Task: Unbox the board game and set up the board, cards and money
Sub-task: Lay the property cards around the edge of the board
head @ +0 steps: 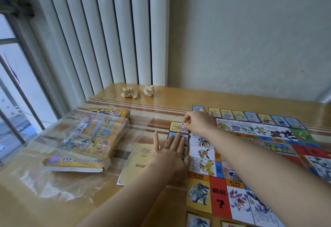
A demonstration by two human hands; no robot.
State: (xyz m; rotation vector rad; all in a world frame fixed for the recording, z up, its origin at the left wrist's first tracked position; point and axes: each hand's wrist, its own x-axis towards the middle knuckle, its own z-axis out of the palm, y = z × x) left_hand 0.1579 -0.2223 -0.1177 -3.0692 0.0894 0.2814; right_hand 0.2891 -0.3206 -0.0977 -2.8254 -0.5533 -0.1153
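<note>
Forearms (pixel 259 169) outstretched, left hand (pixel 170 155) flat on cards (pixel 186 138), right hand (pixel 198 122) with yellow card (pixel 177 127)

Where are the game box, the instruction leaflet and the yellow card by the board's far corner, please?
game box (pixel 75 161): head view, its near yellow side.
instruction leaflet (pixel 133 170): head view, its printed page.
yellow card (pixel 175 126): head view, its yellow left half.

Head-worn view, down onto table (pixel 166 99)
</note>
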